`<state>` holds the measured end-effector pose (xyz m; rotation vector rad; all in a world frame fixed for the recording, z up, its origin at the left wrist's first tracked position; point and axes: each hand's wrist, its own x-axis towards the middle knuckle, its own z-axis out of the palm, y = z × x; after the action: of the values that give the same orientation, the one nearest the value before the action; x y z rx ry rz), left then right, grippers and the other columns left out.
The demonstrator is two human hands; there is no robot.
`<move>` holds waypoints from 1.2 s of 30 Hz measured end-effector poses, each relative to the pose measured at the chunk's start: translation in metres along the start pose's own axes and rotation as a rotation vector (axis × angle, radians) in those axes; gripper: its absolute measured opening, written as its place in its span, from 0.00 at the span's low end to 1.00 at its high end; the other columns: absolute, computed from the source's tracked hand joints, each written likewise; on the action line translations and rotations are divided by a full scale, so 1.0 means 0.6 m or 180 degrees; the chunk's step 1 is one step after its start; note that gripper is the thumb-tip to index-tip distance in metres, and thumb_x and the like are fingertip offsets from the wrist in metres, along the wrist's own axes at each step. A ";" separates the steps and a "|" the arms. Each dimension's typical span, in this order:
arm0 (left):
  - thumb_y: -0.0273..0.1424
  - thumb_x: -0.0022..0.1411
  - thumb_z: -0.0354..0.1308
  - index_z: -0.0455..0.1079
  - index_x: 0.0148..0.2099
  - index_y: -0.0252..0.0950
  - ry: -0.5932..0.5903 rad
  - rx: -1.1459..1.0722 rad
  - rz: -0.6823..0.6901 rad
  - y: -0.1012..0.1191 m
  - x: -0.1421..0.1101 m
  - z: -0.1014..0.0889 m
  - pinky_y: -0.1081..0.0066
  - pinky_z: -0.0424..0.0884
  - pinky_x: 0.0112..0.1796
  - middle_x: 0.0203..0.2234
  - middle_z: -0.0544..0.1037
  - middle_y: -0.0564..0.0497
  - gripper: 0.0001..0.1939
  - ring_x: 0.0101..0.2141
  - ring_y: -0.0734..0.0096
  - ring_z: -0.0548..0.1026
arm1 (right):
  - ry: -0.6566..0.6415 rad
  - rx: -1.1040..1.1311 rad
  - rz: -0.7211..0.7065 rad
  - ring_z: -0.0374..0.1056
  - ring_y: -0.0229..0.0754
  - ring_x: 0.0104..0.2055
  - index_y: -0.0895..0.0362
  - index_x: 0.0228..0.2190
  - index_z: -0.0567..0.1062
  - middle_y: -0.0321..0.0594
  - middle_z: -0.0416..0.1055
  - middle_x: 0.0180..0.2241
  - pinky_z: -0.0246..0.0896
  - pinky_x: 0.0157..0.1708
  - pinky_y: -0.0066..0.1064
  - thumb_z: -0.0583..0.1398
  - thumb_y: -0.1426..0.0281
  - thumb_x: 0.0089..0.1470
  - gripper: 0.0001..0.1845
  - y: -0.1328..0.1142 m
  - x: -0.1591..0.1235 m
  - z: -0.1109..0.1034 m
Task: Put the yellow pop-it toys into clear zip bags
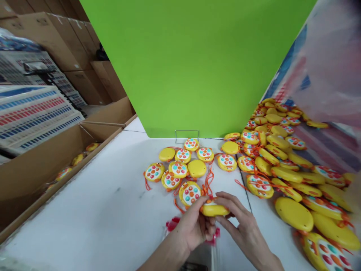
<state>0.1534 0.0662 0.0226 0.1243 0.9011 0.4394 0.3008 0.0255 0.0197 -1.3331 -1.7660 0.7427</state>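
A yellow toy with an oval shell [214, 210] is held edge-on between both my hands at the table's front. My left hand [194, 222] grips its left end, thumb on top. Around its right end close the fingers and thumb of my right hand [238, 214]. Just beyond lies a similar toy [191, 193] with coloured buttons on a white face and an orange cord. Several more such toys [178, 169] are spread behind it, some with plain yellow backs up. Below my hands is a pink-red item [172, 224], partly hidden by them.
A large pile of the same toys [278, 150] covers the right side. A green panel [194, 67] stands upright at the back, a wire stand [186, 131] at its foot. On the left, an open cardboard box [36, 165] holds several bagged toys; crates [34, 113] and cartons stand behind.
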 end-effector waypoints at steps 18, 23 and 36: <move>0.34 0.60 0.50 0.65 0.35 0.33 0.0243 -0.0420 0.1724 0.092 -0.001 -0.026 0.78 0.63 0.18 0.21 0.74 0.50 0.09 0.17 0.75 0.70 | 0.0580 -0.0587 0.0741 0.61 0.54 0.50 0.58 0.47 0.67 0.51 0.65 0.49 0.61 0.44 0.45 0.55 0.57 0.51 0.25 0.156 0.126 -0.031; 0.32 0.56 0.56 0.64 0.39 0.34 0.0286 -0.0416 0.1955 0.085 0.002 -0.028 0.76 0.65 0.22 0.30 0.76 0.48 0.09 0.24 0.72 0.74 | 0.0696 -0.1131 0.0889 0.47 0.59 0.59 0.57 0.50 0.64 0.51 0.57 0.55 0.42 0.56 0.49 0.62 0.64 0.41 0.33 0.227 0.205 -0.031; 0.41 0.51 0.62 0.65 0.50 0.35 0.0603 0.1018 0.1737 0.015 0.046 -0.031 0.71 0.70 0.31 0.43 0.72 0.43 0.26 0.43 0.59 0.72 | 0.0380 -0.0859 0.0232 0.50 0.55 0.59 0.54 0.51 0.63 0.47 0.54 0.55 0.53 0.54 0.46 0.62 0.70 0.38 0.35 0.093 0.050 0.036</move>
<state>0.1511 0.0842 -0.0067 0.6400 1.1194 0.8202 0.3061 0.0701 -0.0298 -1.5932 -1.7747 0.4633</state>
